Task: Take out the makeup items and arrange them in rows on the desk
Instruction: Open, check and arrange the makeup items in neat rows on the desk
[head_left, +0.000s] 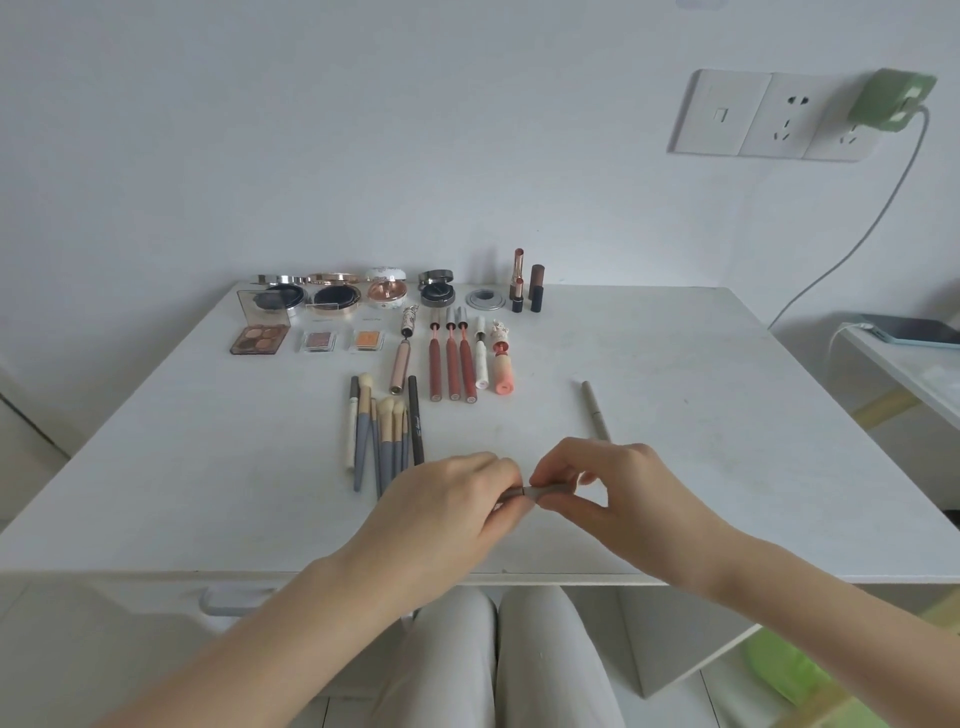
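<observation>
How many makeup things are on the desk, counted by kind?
Round compacts and pots at the back: 5
Eyeshadow palettes: 3
Standing lipsticks: 2
Lip tubes lying flat: 6
Brushes and pencils in the bunch: about 8, they overlap
Loose grey pencil: 1
Grey pencil held in the left hand and right hand: 1
Total: about 26

Most of the thin grey pencil (545, 490), perhaps an eyeliner, hidden inside both hands.
</observation>
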